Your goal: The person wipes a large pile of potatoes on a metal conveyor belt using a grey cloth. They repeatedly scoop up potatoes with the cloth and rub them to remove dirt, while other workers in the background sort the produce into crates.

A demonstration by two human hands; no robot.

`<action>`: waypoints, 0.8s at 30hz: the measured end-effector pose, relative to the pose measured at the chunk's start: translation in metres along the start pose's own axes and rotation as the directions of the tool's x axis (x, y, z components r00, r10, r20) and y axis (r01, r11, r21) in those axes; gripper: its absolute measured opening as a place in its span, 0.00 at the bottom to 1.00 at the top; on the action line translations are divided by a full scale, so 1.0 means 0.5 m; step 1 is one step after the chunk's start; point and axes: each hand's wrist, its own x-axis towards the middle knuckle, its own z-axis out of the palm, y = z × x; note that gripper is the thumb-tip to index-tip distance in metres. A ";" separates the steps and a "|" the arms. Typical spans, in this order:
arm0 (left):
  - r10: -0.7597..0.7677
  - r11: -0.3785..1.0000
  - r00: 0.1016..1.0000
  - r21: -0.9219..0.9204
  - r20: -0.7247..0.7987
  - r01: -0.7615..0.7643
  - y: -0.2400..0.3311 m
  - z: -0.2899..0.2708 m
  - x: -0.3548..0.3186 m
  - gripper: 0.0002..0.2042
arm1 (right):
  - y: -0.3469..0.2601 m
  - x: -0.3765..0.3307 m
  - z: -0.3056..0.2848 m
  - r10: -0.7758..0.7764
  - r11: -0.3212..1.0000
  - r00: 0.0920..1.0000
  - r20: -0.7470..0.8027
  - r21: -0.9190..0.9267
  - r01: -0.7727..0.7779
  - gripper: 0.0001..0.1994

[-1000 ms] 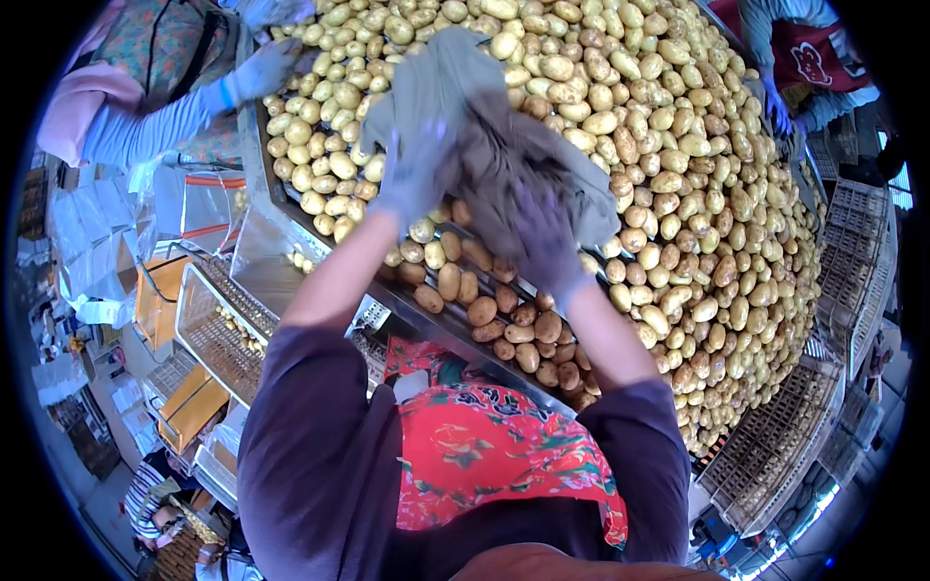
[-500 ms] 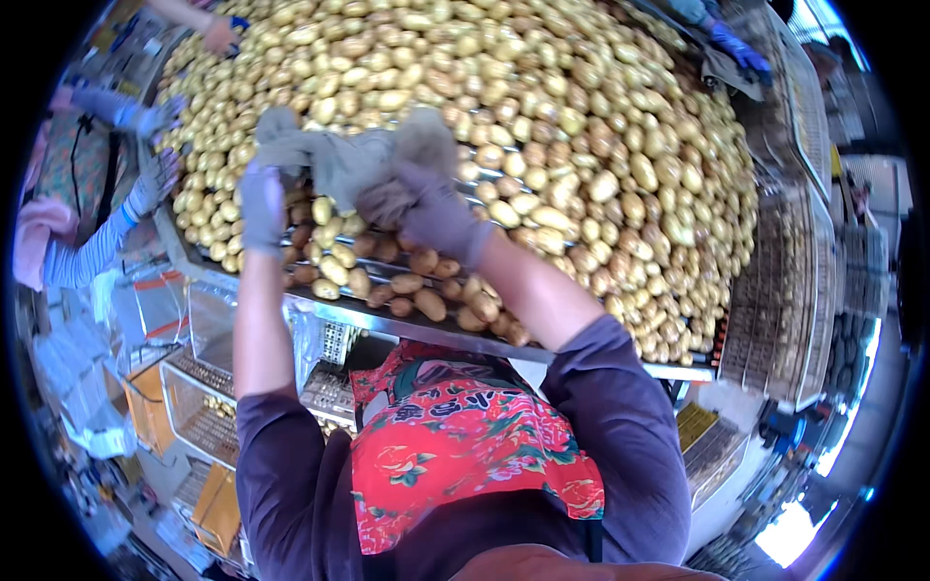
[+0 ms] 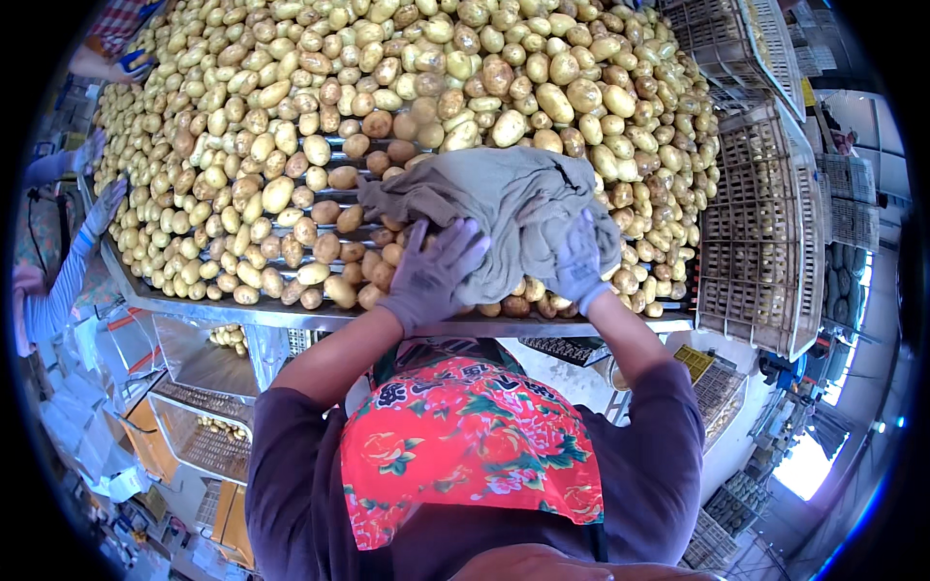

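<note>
A big heap of yellow-brown potatoes (image 3: 387,107) lies on a metal roller table (image 3: 242,312). A crumpled grey-green cloth (image 3: 494,198) rests on the potatoes near the table's front edge. My left hand (image 3: 434,273), in a grey glove, presses flat on the cloth's lower left part, fingers spread. In a matching glove, my right hand (image 3: 578,261) grips the cloth's lower right part. Both purple-sleeved forearms reach up from below. A red flowered apron (image 3: 465,436) covers my chest.
Other people's gloved hands (image 3: 102,208) reach into the potatoes at the left edge and at the top left. Stacked plastic crates (image 3: 756,223) stand to the right of the table. Under the table hang metal chutes and wire trays (image 3: 194,436) holding a few potatoes.
The cloth, held up and stretched between both hands earlier, now lies down on the potatoes further right. Both hands have come onto its near side. The view has swung.
</note>
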 end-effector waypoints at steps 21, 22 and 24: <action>-0.046 0.997 0.970 0.071 0.238 0.029 0.029 0.011 -0.111 0.30 | -0.107 -0.037 -0.064 -0.540 0.841 0.766 0.350 0.269 0.470 0.22; -0.123 0.989 0.933 0.121 0.339 0.086 0.029 -0.003 -0.114 0.30 | -0.141 0.000 -0.045 -0.582 0.813 0.672 0.458 0.301 0.499 0.23; -0.127 0.965 0.989 0.238 0.077 0.105 -0.047 0.023 -0.155 0.29 | -0.182 0.083 0.025 -0.633 0.773 0.750 0.191 0.199 0.602 0.24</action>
